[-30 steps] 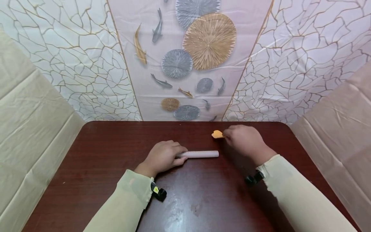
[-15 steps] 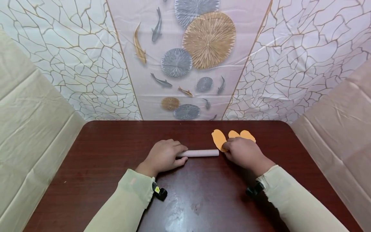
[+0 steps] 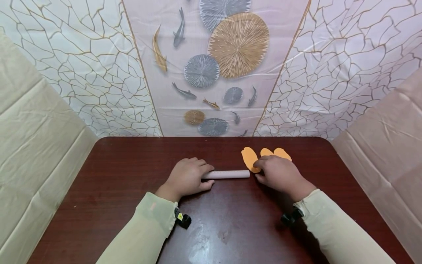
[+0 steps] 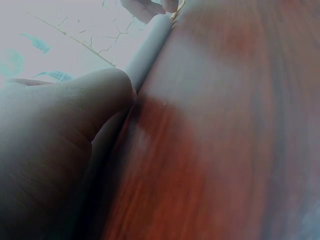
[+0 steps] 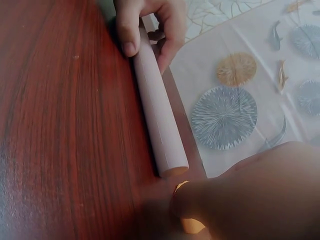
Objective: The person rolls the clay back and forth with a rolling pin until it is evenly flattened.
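A smooth white tube (image 3: 230,174) lies crosswise on the dark red table. My left hand (image 3: 187,179) grips its left end, thumb on the near side and fingers on the far side. In the right wrist view the tube's (image 5: 159,110) free end shows a tan face. Just beyond that end lies a flat orange rounded shape (image 3: 248,158), with two more orange lobes (image 3: 282,154) to its right. Whether they are joined is hidden beneath my right hand (image 3: 280,174). Its index finger touches the left orange shape, while the thumb stands apart below.
The glossy wooden table (image 3: 132,154) has rounded far corners. A cloth printed with fish and round leaves (image 3: 237,47) hangs behind it, and beige padded panels (image 3: 389,146) flank both sides.
My right hand came down toward me with the orange shape, which now lies flat beside the tube's end. Its thumb has since parted from the index finger. My left hand stays put.
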A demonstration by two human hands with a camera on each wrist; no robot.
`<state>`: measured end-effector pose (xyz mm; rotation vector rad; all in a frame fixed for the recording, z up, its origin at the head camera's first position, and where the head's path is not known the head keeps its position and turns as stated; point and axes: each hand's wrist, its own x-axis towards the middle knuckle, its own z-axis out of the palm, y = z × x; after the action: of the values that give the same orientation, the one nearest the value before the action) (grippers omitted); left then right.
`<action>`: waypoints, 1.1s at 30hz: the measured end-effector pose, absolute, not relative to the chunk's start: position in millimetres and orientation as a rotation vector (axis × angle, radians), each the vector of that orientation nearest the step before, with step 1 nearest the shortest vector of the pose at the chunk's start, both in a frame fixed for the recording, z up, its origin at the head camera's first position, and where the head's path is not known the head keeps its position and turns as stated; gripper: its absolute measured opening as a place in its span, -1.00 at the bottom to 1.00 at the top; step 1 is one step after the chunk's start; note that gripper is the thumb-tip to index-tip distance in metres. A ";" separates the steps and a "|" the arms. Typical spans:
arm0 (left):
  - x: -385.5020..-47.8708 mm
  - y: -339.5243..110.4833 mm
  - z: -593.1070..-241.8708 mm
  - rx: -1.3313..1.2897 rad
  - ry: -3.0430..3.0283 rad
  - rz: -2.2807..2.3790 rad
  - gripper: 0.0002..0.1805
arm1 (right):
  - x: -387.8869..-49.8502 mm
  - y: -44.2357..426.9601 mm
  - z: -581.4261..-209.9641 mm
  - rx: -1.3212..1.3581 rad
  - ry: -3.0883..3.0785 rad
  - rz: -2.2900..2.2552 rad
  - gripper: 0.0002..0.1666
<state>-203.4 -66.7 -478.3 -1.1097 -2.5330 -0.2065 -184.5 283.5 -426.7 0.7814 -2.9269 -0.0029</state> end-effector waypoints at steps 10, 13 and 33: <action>-204.9 -66.7 -480.5 -1.107 -2.533 -0.205 -0.53 | -179.0 279.6 -425.2 0.776 -2.936 0.024 -0.68; -204.9 -66.7 -480.8 -1.109 -2.538 -0.202 -0.54 | -176.9 278.3 -424.2 0.775 -2.943 0.024 -0.66; -201.8 -63.5 -477.8 -1.072 -2.626 -0.163 -0.52 | -173.0 277.3 -428.1 0.796 -2.933 0.023 -0.65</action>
<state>-201.8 -63.5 -477.8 -1.0723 -2.6257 -0.1628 -173.0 277.3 -428.1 0.7964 -2.9325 0.0231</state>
